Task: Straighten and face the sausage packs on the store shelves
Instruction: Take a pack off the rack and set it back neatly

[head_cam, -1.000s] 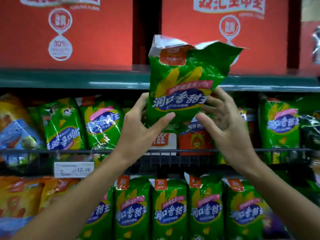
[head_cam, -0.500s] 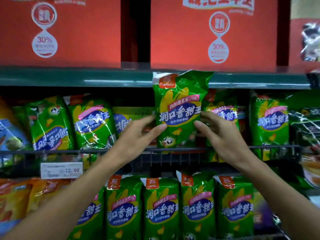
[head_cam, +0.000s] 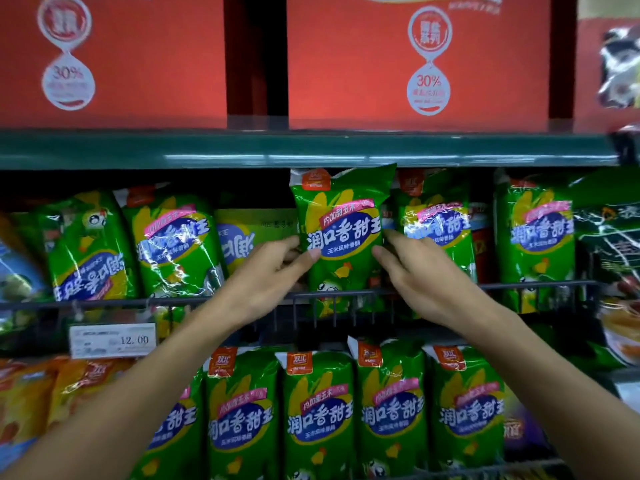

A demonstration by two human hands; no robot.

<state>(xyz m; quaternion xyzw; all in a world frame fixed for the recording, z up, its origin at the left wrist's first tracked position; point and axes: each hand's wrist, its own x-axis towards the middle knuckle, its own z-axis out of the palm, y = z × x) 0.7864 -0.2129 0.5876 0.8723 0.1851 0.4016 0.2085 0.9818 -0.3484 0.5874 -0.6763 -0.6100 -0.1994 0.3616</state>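
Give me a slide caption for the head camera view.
Both hands, left hand and right hand, hold a green sausage pack upright behind the shelf's wire rail.

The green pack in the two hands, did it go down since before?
Yes. The green pack has come down: its top was above the green shelf edge before, and now sits just under it, behind the wire rail.

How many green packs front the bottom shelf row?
5: far-left pack, largely behind the forearm, then pack two, pack three, pack four and pack five. More may sit hidden behind.
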